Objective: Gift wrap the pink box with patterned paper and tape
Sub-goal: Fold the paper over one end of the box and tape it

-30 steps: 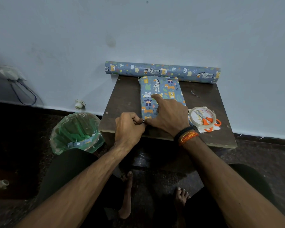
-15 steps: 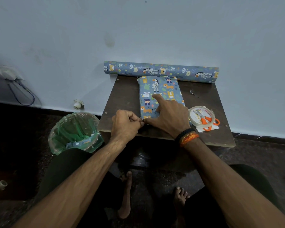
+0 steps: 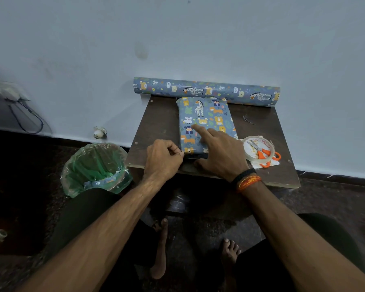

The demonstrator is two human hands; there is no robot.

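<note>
Wrapped box [image 3: 205, 121] lies lengthwise at table [image 3: 156, 123] centre, fully covered in blue animal-print paper, far end just beside the paper roll [image 3: 207, 90], which runs along the wall at 12 o'clock. Right hand [image 3: 221, 153] rests on the box's near half: index finger extended flat on top pointing toward 11 o'clock, thumb down at the near end face; grip relaxed, pressing rather than curled round anything. Left hand [image 3: 162, 159], at 8 o'clock of the box, has fingers curled, thumb and forefinger pinched together at the near left corner of the box; what lies between the fingertips is too small to tell. Tape roll [image 3: 258, 150] at 3 o'clock of the right hand, orange-handled scissors [image 3: 261, 152] lying across it. Green-lined bin [image 3: 95, 167] on the floor at 9 o'clock of the table.
</note>
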